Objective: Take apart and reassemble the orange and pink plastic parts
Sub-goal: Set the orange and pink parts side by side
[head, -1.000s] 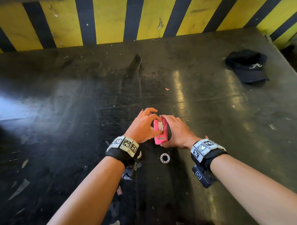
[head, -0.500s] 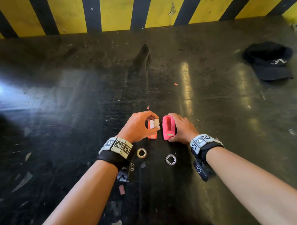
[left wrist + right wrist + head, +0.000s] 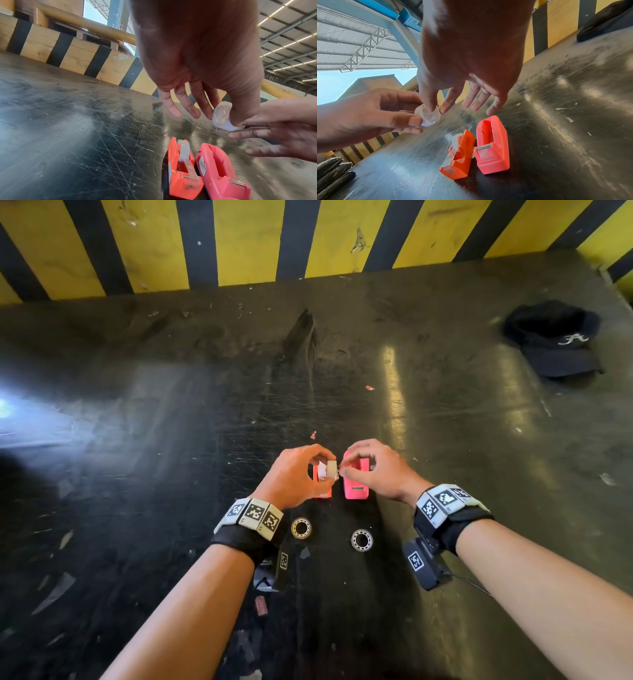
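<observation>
An orange tape dispenser [image 3: 324,492] [image 3: 181,171] [image 3: 460,155] and a pink one [image 3: 356,488] [image 3: 221,174] [image 3: 491,146] stand side by side on the black table. The orange one has a tape roll in it; the pink one's slot is empty. Just above them my left hand [image 3: 298,474] [image 3: 376,115] pinches a small white tape roll [image 3: 329,470] [image 3: 222,116] [image 3: 428,115] between thumb and fingers. My right hand [image 3: 373,470] [image 3: 436,108] pinches the roll's right end with thumb and forefinger, its other fingers spread.
Two metal bearing rings [image 3: 301,528] [image 3: 361,540] lie on the table just in front of the dispensers, near my wrists. A black cap [image 3: 551,340] sits at the far right. A yellow and black striped wall [image 3: 246,241] closes the table's far edge.
My right hand has let go of the pink dispenser, which now stands on the table, and has come over to the white roll held by my left hand.
</observation>
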{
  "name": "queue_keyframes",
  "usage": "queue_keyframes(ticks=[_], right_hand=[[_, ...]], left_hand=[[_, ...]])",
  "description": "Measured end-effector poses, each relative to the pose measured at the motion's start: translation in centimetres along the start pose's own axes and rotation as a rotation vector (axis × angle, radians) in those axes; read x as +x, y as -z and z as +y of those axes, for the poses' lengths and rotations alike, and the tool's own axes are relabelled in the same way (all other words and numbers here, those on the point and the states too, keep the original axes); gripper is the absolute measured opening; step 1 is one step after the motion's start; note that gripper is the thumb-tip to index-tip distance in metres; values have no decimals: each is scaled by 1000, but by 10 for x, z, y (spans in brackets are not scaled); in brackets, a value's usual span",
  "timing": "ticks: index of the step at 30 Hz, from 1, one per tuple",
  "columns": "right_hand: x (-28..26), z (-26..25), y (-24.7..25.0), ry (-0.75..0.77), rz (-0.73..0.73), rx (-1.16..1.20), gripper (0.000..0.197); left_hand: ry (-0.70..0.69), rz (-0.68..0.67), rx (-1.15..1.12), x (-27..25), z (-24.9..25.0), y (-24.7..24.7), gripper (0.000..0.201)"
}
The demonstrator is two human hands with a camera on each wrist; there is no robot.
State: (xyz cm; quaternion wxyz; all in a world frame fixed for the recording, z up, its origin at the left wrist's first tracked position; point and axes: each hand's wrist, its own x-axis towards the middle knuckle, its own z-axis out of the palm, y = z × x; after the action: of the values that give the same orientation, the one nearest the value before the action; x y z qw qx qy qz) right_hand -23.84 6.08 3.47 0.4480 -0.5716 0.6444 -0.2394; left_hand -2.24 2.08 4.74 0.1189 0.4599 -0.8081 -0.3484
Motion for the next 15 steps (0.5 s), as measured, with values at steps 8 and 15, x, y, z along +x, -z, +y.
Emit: queue_keyframes(ticks=[8,15], right_hand=[[-7,-5,-2,47,-6,-51,21],[-15,5,4,11,-10,-67,23]], left_hand=[[4,5,-14,-8,6,-2,44],[50,-24,58,-18,7,-6,43]])
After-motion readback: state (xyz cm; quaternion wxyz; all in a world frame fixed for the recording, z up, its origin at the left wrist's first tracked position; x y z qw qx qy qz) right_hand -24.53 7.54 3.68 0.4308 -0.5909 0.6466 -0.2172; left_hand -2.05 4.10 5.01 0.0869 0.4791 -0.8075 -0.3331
